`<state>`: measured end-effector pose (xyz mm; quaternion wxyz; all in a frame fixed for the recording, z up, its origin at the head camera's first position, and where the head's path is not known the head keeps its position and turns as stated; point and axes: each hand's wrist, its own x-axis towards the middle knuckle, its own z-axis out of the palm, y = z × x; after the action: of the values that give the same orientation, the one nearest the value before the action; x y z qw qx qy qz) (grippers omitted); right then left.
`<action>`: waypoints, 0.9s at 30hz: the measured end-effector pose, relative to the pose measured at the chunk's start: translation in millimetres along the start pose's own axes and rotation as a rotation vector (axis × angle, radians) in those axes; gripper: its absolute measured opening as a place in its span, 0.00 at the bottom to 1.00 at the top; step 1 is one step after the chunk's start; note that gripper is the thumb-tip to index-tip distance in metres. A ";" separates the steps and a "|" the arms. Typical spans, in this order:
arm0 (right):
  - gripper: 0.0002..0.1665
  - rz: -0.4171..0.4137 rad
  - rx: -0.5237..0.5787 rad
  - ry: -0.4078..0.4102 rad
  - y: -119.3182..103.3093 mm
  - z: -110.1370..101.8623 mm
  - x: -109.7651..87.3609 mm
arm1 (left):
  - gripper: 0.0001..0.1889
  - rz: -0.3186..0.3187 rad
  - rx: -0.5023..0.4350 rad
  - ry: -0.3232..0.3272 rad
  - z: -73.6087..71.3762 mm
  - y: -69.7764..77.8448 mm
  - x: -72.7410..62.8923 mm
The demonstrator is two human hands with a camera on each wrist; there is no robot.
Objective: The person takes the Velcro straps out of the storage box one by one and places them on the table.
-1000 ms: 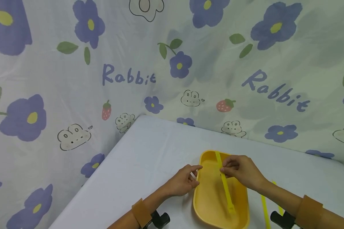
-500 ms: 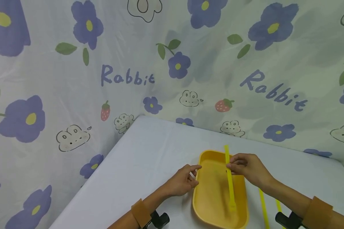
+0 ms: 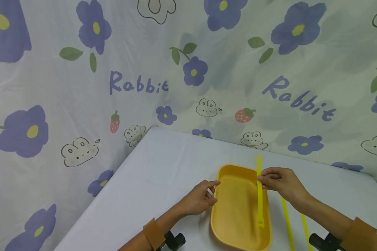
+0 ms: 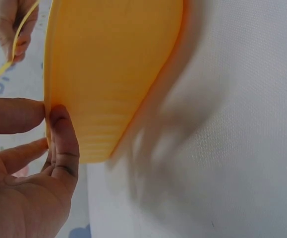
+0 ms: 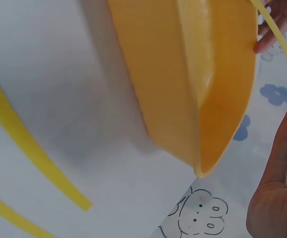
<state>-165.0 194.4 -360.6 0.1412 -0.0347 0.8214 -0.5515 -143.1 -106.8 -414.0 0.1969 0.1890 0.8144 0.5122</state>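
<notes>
A yellow cable tie (image 3: 260, 202), a flat strip with a small square head at its lower end, hangs upright over the right side of the yellow tray (image 3: 234, 212). My right hand (image 3: 284, 184) pinches it above the middle, between thumb and fingers, just beyond the tray's right rim. In the right wrist view the tie (image 5: 284, 47) bows in a curve above the tray. My left hand (image 3: 198, 198) holds the tray's left rim; the left wrist view shows the thumb and fingers on either side of that rim (image 4: 48, 89).
Two more yellow cable ties, a nearer one (image 3: 287, 223) and another (image 3: 306, 230), lie on the white table (image 3: 163, 167) right of the tray, partly below my right forearm. A flower and rabbit print curtain (image 3: 138, 52) hangs behind the table.
My right hand has moved right with the cable tie, from over the tray's middle to its right rim. The tie has swung more upright. My left hand stays at the left rim.
</notes>
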 end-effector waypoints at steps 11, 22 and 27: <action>0.29 0.038 -0.008 0.025 17.0 -12.6 -2.5 | 0.30 -0.003 -0.014 0.000 0.3 0.2 -0.3; 0.29 0.081 0.044 0.048 32.5 -25.6 -7.4 | 0.30 0.003 0.002 -0.003 0.5 -0.1 0.6; 0.30 0.079 0.079 0.045 39.8 -32.2 -11.0 | 0.30 0.006 -0.003 -0.004 -0.1 0.2 0.4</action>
<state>-159.2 241.1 -383.6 0.1455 0.0158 0.8029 -0.5779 -143.5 -106.6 -413.8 0.1972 0.1919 0.8128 0.5135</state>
